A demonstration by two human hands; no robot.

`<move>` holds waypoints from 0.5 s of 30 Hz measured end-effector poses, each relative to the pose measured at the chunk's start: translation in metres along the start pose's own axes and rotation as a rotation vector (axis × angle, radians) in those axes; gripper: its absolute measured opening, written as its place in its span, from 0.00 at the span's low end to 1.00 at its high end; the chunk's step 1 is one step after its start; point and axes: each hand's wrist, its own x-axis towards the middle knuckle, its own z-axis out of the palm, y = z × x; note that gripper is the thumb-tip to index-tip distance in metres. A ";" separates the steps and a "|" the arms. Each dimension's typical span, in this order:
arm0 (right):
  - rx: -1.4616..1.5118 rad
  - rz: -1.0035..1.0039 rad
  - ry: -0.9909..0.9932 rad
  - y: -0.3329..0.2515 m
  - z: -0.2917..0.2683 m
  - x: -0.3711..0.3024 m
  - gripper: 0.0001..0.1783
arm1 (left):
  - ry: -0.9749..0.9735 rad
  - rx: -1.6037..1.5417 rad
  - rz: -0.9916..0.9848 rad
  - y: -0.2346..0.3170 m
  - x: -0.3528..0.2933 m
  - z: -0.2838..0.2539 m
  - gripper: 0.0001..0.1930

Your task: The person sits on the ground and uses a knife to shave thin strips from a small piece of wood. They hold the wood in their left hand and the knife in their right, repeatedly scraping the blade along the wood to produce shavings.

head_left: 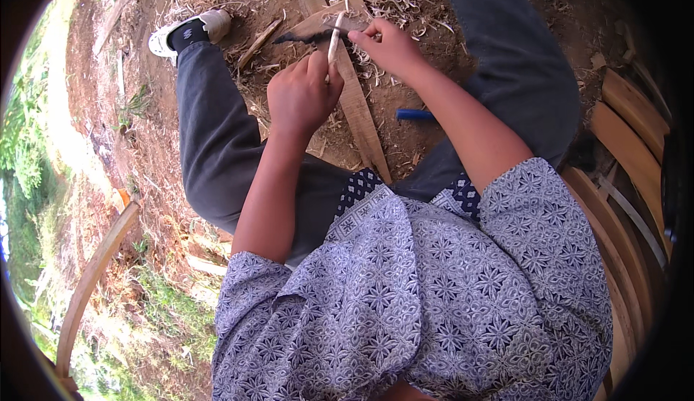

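My left hand (302, 94) is closed round a thin pale wooden stick (335, 38), which points up and away from me. Just right of the stick, my right hand (390, 48) pinches a dark narrow blade (340, 29) that lies across it. A dark ragged strip (303, 38) continues to the left of the stick; I cannot tell whether it belongs to the blade. Beneath both hands, a flat wooden board (359, 115) runs along the ground between my legs, with another piece of wood (318, 21) across its far part.
Curly wood shavings (426, 10) litter the brown soil. A blue cylindrical object (414, 114) lies by my right thigh. Curved wooden pieces (629, 155) are stacked at the right; a curved wooden bar (94, 278) stands at the left. My left shoe (215, 25) rests at the upper left.
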 end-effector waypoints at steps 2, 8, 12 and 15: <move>0.043 -0.030 -0.058 -0.006 -0.003 -0.008 0.28 | -0.035 -0.013 -0.017 0.001 0.000 -0.003 0.10; -0.066 -0.017 -0.055 0.003 -0.002 0.005 0.27 | -0.115 0.016 0.048 0.005 -0.003 0.004 0.14; -0.167 0.053 -0.053 0.006 -0.003 0.024 0.24 | -0.132 -0.001 0.085 0.008 -0.002 0.003 0.14; -0.199 0.140 0.019 0.023 0.005 0.045 0.23 | -0.134 -0.011 0.092 0.012 -0.003 0.001 0.14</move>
